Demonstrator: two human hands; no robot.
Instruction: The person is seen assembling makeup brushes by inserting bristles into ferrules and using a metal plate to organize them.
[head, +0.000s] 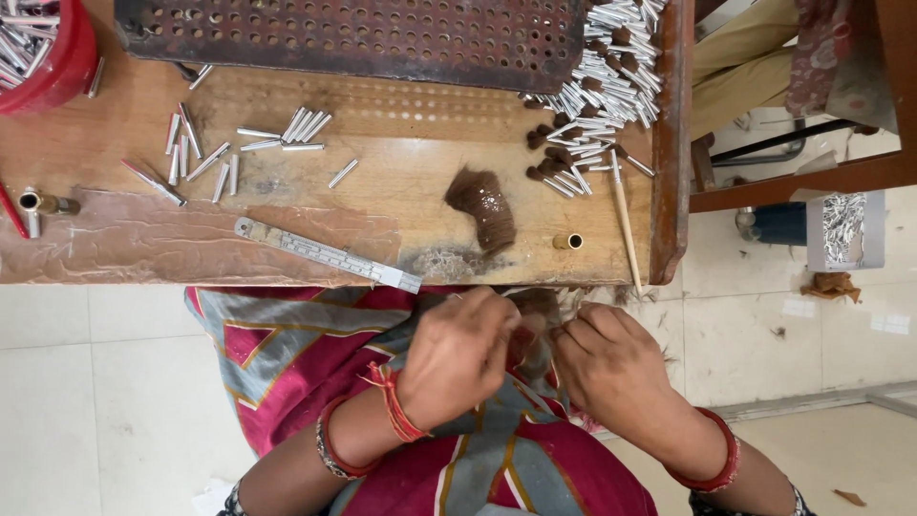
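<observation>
You sit in small brush-making workshop: worn wooden bench (382, 172), scattered metal ferrules (602, 57), hair tuft (482, 205), steel ruler (325, 253), perforated tray (353, 38), red tub (57, 57) holding more tubes.

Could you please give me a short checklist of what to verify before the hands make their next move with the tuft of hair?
1. Both hands on the tuft: left hand and right hand meet around a small tuft of brown hair over the lap. Ok.
2. Grip firm: fingers hide the contact. Cannot tell.
3. Spare hair at hand: a brown hair bundle lies on the wooden bench. Ok.
4. Metal tubes in stock: a pile of tubes sits at the bench's far right. Ok.
5. Ruler within reach: steel ruler lies near the bench edge. Ok.
6. Thin stick stable: it overhangs the bench edge. Not ok.
</observation>
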